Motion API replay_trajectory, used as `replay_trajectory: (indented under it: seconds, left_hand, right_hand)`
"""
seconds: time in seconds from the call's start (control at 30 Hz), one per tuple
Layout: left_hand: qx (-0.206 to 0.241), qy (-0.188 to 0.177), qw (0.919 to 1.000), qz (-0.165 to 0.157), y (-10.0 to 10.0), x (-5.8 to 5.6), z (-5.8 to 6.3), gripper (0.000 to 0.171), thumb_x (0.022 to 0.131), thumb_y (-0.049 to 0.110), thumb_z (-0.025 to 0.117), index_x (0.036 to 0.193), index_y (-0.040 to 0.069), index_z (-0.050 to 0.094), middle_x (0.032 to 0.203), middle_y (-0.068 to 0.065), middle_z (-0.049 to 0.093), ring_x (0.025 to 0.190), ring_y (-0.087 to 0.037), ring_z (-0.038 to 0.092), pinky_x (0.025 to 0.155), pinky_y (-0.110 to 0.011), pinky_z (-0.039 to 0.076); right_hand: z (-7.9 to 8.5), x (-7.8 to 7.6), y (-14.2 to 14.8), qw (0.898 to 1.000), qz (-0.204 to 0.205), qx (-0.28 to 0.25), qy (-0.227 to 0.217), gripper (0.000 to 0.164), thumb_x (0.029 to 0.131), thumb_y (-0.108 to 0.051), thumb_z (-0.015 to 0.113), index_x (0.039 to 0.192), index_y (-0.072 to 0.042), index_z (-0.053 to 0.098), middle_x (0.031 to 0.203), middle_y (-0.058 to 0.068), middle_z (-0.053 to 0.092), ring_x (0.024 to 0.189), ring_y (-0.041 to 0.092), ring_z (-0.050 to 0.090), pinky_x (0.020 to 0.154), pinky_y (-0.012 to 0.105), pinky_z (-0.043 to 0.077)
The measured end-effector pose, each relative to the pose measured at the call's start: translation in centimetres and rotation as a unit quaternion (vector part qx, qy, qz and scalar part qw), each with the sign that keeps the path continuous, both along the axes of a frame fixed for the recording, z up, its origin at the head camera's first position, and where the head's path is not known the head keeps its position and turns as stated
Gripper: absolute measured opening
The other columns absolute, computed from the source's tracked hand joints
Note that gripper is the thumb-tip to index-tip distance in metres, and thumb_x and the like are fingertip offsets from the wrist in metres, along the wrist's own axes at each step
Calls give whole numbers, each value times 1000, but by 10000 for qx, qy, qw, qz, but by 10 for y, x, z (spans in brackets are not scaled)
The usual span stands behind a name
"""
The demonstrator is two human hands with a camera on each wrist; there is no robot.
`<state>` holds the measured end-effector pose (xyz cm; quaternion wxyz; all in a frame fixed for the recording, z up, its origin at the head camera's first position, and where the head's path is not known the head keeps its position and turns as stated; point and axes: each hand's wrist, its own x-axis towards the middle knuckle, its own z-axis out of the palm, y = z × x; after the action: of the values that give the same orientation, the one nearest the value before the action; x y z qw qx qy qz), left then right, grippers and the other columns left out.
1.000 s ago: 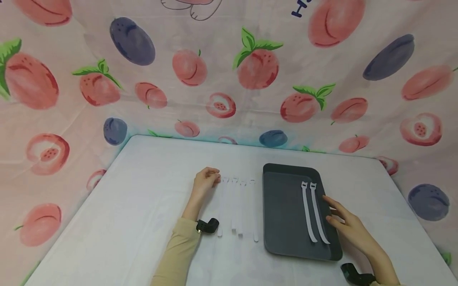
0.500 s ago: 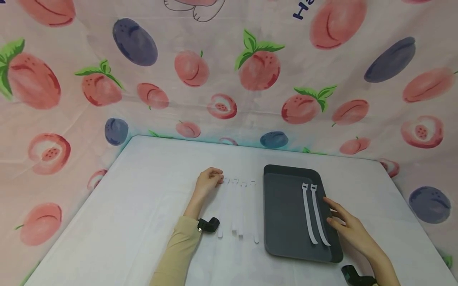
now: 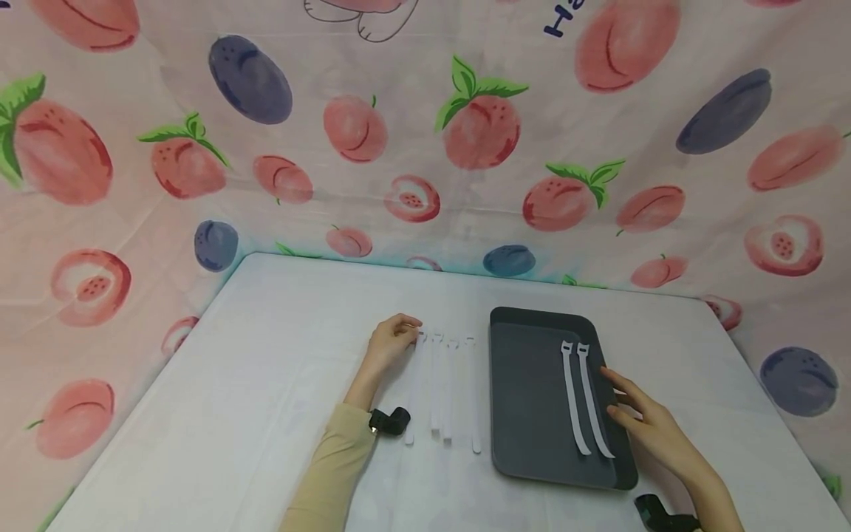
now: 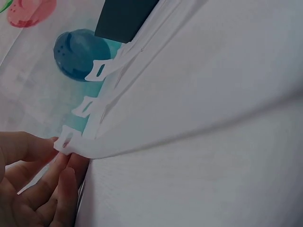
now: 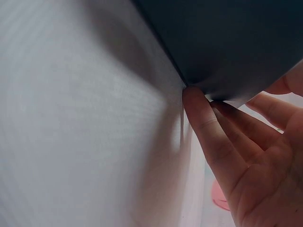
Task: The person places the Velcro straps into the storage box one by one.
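My left hand (image 3: pixel 391 345) pinches the slotted head of a white hook-and-loop cable tie (image 4: pixel 111 147) between thumb and fingers. In the left wrist view, that head is raised and the strap slants away over the white cloth. More white ties (image 3: pixel 473 391) lie lengthwise beside it, their heads pointing to the far side. To their right is a dark grey tray (image 3: pixel 528 406) bearing two white ties (image 3: pixel 577 399), side by side near its right edge. With extended fingers, my right hand (image 3: pixel 654 425) touches the tray's right side; the right wrist view shows fingertips against its dark wall.
A white cloth covers the table (image 3: pixel 266 428). Behind it and along the sides hangs a fruit-print curtain (image 3: pixel 372 66). Black wrist cameras sit on both wrists, the left camera (image 3: pixel 391 421) close to the near ends of the ties.
My left hand has shifted slightly right, from the edge of the leftmost tie onto its head. The right hand and the tray keep their places.
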<state>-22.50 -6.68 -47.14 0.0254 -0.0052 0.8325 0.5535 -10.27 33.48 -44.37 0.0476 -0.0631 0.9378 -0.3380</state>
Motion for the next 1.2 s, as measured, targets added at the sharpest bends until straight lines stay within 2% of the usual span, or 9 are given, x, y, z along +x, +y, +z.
replay_trajectory:
  seconds: [0.4, 0.77, 1.2]
  left_hand:
    - [203, 26, 9997, 135, -1, 0, -5, 15, 85, 9, 60, 96, 11, 69, 88, -10, 69, 68, -8, 59, 62, -20, 46]
    - [151, 24, 9995, 268, 0, 1, 0, 16, 83, 8, 61, 96, 11, 69, 84, -11, 69, 63, -8, 56, 59, -19, 43]
    - [929, -292, 9949, 252, -4, 3, 5, 16, 82, 8, 62, 98, 9, 68, 79, -11, 66, 61, -12, 56, 57, -21, 44]
  right_hand:
    - [0, 1, -1, 10000, 16, 45, 27, 57, 93, -27, 50, 144, -20, 25, 145, 20, 32, 117, 47, 45, 83, 62, 42]
    - [-1, 0, -1, 10000, 11, -23, -69, 58, 93, -28, 50, 145, -20, 24, 146, 20, 29, 119, 49, 43, 84, 63, 42]
    - [-2, 0, -1, 10000, 24, -30, -47, 57, 94, -29, 48, 145, -20, 24, 146, 20, 30, 118, 47, 44, 83, 63, 41]
